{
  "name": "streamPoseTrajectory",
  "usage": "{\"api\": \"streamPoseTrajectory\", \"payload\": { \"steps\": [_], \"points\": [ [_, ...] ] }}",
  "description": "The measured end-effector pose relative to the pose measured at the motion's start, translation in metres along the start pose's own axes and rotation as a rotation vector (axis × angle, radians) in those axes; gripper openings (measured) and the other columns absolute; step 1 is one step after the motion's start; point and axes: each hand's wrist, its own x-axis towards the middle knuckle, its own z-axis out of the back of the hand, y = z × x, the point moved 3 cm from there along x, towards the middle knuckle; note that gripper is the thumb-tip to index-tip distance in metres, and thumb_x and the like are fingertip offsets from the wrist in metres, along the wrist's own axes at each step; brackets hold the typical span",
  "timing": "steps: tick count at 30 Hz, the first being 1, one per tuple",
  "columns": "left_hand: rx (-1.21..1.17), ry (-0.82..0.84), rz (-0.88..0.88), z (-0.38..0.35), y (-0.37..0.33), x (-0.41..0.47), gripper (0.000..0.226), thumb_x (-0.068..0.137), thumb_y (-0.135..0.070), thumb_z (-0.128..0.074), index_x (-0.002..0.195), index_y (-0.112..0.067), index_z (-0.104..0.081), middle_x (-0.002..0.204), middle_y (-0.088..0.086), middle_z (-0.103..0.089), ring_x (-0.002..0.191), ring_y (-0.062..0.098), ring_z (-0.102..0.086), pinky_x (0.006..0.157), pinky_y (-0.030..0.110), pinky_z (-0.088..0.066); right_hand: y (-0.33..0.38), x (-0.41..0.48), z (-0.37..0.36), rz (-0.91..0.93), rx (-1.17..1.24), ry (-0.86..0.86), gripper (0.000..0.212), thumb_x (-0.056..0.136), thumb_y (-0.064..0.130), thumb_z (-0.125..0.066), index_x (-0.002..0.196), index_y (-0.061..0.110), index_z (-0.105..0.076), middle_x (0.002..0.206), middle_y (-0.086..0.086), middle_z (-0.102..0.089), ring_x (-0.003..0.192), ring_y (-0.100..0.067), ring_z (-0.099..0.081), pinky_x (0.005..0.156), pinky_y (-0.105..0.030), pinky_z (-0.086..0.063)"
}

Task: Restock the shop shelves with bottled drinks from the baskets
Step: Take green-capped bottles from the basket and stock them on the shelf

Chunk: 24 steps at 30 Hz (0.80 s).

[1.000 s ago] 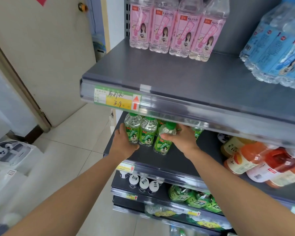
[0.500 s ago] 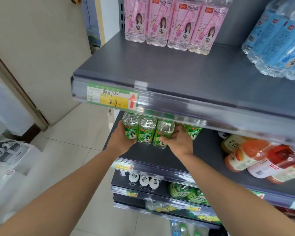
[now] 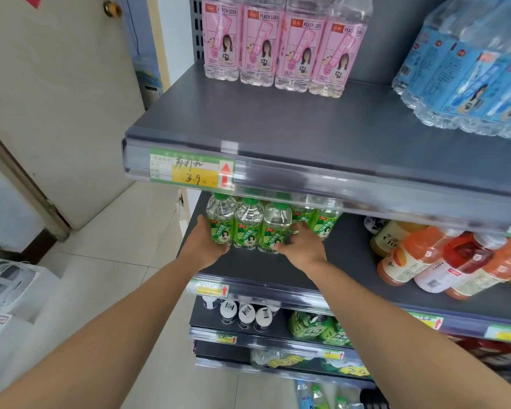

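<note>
Overhead, PEACH SODA bottles point(image 3: 281, 45); left hand point(image 3: 205, 246), right hand point(image 3: 303, 249) hold green bottles point(image 3: 248, 228).

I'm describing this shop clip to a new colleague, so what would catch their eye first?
The left hand and right hand grip green-labelled bottles at the left of the middle shelf. Above, pink peach soda bottles stand on the upper shelf, blue-labelled bottles to their right. Orange and red bottles crowd the middle shelf's right.
</note>
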Motion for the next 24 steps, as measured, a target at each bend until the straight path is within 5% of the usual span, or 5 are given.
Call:
{"api": "streamPoseTrajectory", "payload": {
  "steps": [5, 12, 19, 24],
  "points": [
    [0.249, 0.071, 0.058, 0.000, 0.003, -0.011, 0.058, 0.081, -0.024, -0.071, 0.128, -0.004, -0.043, 0.122, 0.013, -0.056, 0.110, 0.030, -0.055, 0.080, 0.032, -0.043, -0.021, -0.019, 0.010, 0.022, -0.139, 0.052, 0.061, 0.084, 0.031, -0.072, 0.136, 0.015, -0.043, 0.140, -0.006, -0.050, 0.124, -0.024, -0.052, 0.102, -0.037, -0.044],
    [0.664, 0.084, -0.180, -0.014, -0.017, -0.048, 0.034, 0.087, -0.031, -0.061, 0.111, -0.006, -0.057, 0.114, 0.013, -0.060, 0.110, 0.030, -0.055, 0.086, 0.037, -0.049, -0.052, -0.060, 0.040, 0.118, -0.550, 0.042, 0.046, 0.090, 0.030, -0.062, 0.133, 0.020, -0.049, 0.132, -0.005, -0.054, 0.120, -0.026, -0.053, 0.093, -0.035, -0.048],
    [0.768, 0.140, -0.354, -0.063, -0.064, -0.111, 0.027, 0.089, -0.028, -0.060, 0.107, -0.007, -0.057, 0.110, 0.013, -0.060, 0.105, 0.030, -0.056, 0.084, 0.040, -0.051, -0.096, -0.123, 0.081, 0.187, -0.736, -0.020, 0.032, 0.089, 0.019, -0.060, 0.120, 0.015, -0.056, 0.124, -0.008, -0.053, 0.116, -0.028, -0.052, 0.084, -0.036, -0.049],
    [0.755, 0.180, -0.491, -0.129, -0.104, -0.178, 0.037, 0.089, -0.028, -0.060, 0.122, -0.012, -0.057, 0.121, 0.010, -0.058, 0.112, 0.028, -0.055, 0.091, 0.038, -0.049, -0.166, -0.191, 0.123, 0.112, -0.711, -0.034, 0.037, 0.088, 0.021, -0.059, 0.124, 0.017, -0.056, 0.125, -0.010, -0.052, 0.118, -0.030, -0.051, 0.087, -0.040, -0.052]
  ]
}}
